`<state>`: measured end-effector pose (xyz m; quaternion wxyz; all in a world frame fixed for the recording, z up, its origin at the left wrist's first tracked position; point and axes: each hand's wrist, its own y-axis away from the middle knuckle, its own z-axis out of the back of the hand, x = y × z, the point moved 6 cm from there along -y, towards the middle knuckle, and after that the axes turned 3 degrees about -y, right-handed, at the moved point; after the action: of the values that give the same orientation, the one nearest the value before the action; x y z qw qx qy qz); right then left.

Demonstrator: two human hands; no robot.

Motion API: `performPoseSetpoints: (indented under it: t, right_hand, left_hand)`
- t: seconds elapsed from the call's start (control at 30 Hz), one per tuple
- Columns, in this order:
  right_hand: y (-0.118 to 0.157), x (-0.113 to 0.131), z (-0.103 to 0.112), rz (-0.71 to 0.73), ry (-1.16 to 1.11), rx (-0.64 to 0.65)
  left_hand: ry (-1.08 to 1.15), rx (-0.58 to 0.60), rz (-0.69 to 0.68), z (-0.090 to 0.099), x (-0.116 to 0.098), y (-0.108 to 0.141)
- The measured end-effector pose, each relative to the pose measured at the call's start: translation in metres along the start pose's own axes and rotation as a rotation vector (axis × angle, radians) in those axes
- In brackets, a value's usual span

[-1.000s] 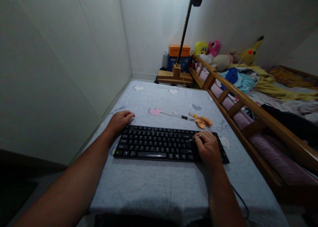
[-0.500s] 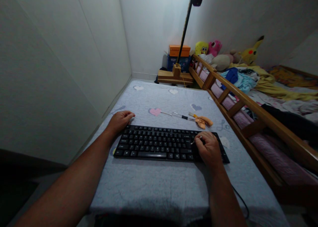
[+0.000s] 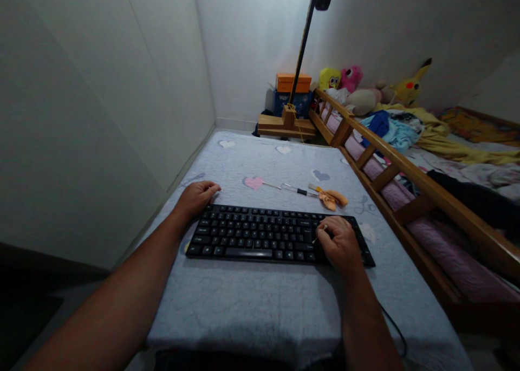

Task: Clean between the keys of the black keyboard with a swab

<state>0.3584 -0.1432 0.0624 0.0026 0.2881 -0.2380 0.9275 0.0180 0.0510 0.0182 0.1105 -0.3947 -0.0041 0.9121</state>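
Black keyboard flat on a desk. At the keyboard's far-left corner, the left hand, grip unclear, seemingly steadies it; over its right part, the right hand pinches a thin stick, apparently for fine control.

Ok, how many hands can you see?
2. The left hand is at the far left corner of the keyboard; the right hand is over its right part, pinching a thin stick.
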Motion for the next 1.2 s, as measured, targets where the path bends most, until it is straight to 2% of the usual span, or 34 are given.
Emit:
performPoseSetpoints:
  t: [0.9,1.2]
  right_hand:
    - [0.000,0.012,-0.010,0.058,-0.127,0.176]
    - [0.000,0.008,-0.009,0.042,-0.137,0.144]
  left_hand:
    - [0.012,0.012,0.022,-0.002,0.002,0.000]
    - [-0.001,0.003,-0.001,-0.001,0.004,-0.002]
